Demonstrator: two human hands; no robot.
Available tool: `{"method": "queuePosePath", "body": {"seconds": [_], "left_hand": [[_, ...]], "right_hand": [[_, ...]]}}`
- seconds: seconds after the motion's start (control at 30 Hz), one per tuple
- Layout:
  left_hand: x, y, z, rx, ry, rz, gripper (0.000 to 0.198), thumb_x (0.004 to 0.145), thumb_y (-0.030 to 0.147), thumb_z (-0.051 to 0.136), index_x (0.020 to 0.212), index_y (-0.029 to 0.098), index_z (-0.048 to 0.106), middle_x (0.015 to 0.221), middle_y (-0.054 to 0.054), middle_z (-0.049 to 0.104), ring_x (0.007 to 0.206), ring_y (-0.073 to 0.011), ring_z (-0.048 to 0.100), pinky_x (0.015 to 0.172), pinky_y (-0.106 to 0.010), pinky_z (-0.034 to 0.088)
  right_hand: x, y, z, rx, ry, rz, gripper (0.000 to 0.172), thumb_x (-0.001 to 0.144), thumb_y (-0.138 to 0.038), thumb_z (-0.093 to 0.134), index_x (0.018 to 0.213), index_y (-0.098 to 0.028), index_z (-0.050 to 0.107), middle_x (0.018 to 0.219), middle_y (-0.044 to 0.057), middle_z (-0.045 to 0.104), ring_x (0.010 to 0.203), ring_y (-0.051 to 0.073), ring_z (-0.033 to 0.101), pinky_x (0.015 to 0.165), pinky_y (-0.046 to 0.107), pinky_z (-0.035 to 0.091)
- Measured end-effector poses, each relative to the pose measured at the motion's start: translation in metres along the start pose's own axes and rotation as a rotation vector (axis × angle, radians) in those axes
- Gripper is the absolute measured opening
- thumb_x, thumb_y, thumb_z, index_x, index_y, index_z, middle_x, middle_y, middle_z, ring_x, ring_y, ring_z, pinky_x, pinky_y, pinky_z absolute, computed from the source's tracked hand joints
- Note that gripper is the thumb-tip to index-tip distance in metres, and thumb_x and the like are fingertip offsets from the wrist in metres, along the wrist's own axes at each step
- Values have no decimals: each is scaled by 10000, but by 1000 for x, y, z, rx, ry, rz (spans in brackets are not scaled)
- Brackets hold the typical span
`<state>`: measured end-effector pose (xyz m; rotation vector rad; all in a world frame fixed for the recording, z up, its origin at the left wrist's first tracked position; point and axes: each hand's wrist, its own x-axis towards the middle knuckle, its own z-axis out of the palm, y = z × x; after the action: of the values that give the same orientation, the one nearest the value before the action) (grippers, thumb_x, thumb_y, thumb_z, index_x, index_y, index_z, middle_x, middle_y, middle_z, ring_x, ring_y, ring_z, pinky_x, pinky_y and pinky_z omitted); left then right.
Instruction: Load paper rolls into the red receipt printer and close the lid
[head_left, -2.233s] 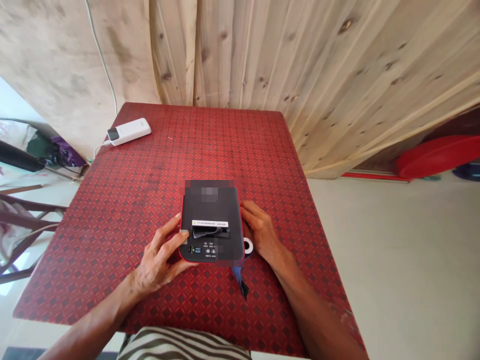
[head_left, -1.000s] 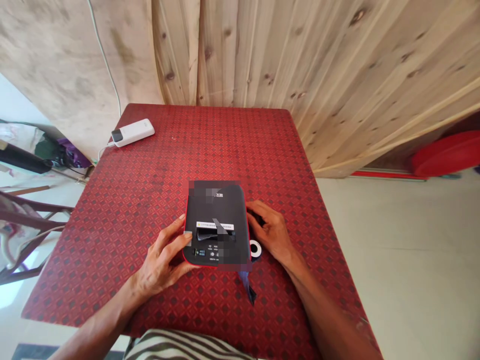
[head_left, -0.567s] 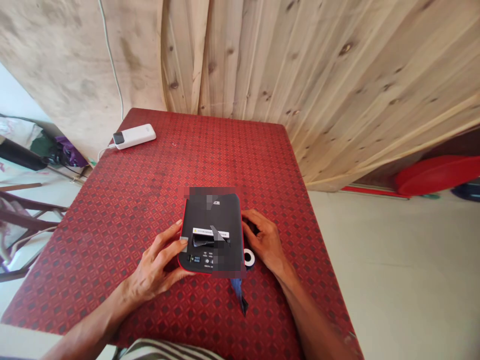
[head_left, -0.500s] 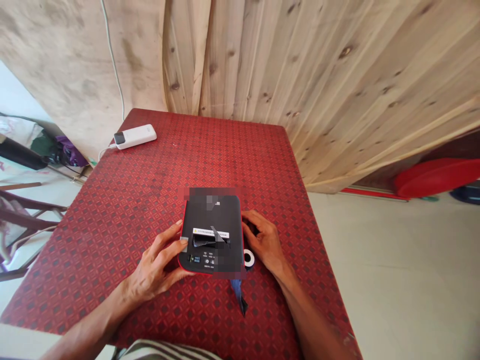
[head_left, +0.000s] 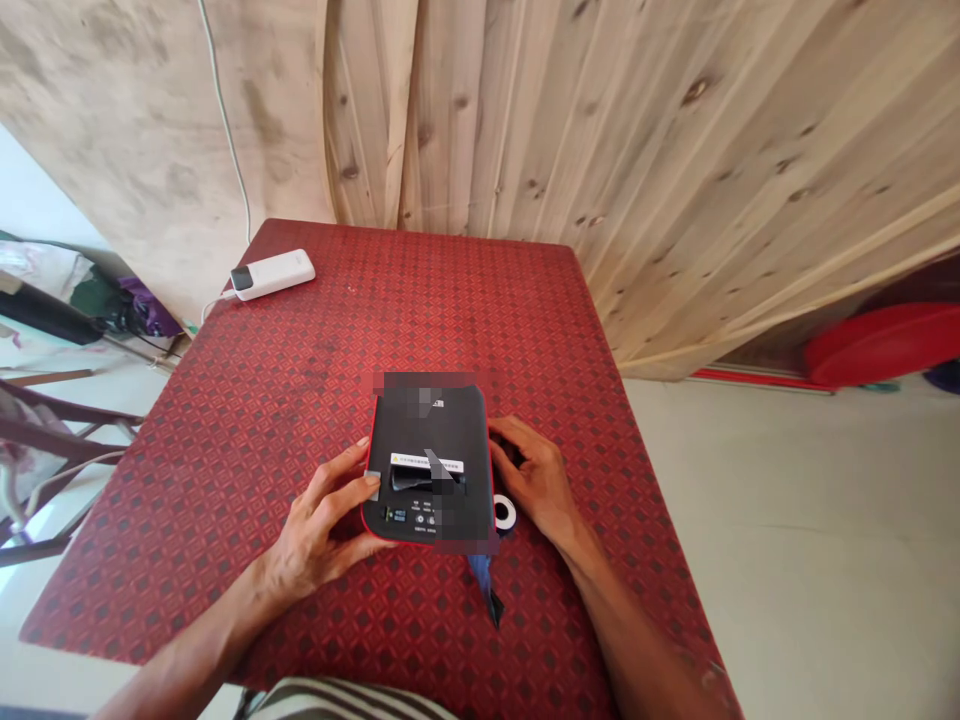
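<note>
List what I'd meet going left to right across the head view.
Brown wooden chair → white power bank → red-edged black device → right hand → large red object.

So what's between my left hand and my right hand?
In the head view, a black device with red edging is between your left hand and right hand; a white ring shows at its right side.

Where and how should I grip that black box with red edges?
Probably by its left and right sides, one hand from each: the black box has roughly parallel side edges, and its top carries the slot. The left hand holds the left side.
</note>
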<state>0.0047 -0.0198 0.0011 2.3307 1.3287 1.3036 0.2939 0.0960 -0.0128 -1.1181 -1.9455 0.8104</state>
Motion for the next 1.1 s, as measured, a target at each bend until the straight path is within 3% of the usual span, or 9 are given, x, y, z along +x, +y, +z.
{"method": "queuePosePath", "body": {"seconds": [0.23,0.43,0.6,0.7,0.8,0.87,0.97,1.1], "left_hand": [[1,-1,1,-95,8,-26,687,803,240,865,1405,189,539,1524,-210,526,1352,-289,622,1038,-430,624],[5,-2,-1,-42,9,-9,622,831,325,847,1367,231,546,1484,-193,559,1329,-291,637,1010,-462,634],[6,0,-1,11,-1,-18,678,826,340,855,1395,227,504,1440,-178,595,1339,-295,630,1036,-486,620],[5,1,-1,36,12,-8,698,827,351,856,1410,226,494,1431,-170,602,1333,-291,631,1043,-475,615],[3,0,0,61,2,-5,728,831,355,853,1442,237,474,1436,-160,595,1337,-284,626,1056,-461,607],[2,-1,0,77,-7,-8,764,839,368,845,1480,247,447,1452,-159,582,1333,-284,626,1053,-454,609],[1,-3,1,85,-15,0,801,853,382,827,1526,246,414,1472,-169,562,1337,-288,621,1055,-450,611],[0,-4,2,87,-20,10,820,865,382,811,1554,254,386,1478,-172,554,1355,-292,609,1073,-456,606]], "right_hand": [[-1,0,0,-1,-6,28,209,1002,-268,597,1103,-245,778,946,44,773,822,193,705,754,315,546],[-2,-1,3,14,14,36,201,987,-275,601,1065,-241,784,939,47,772,800,194,692,740,318,529],[0,-2,1,18,-14,109,237,989,-338,588,1064,-242,792,984,56,791,855,206,719,780,347,551],[1,-23,-19,0,104,119,230,990,-356,603,1058,-243,791,984,51,796,860,204,729,782,355,566],[6,-62,-37,-146,166,24,201,1007,-360,635,1076,-259,794,958,41,781,814,190,706,767,358,571],[15,-89,-37,-225,23,-98,182,1020,-338,641,1090,-267,792,1029,43,782,912,201,720,855,379,587],[35,-114,-16,-417,-268,-237,160,1008,-226,661,1118,-212,776,1116,78,768,1053,230,717,966,401,577],[61,-122,20,-714,-523,-182,145,970,-98,654,1062,-137,759,1053,128,764,974,260,737,813,372,585]]}}
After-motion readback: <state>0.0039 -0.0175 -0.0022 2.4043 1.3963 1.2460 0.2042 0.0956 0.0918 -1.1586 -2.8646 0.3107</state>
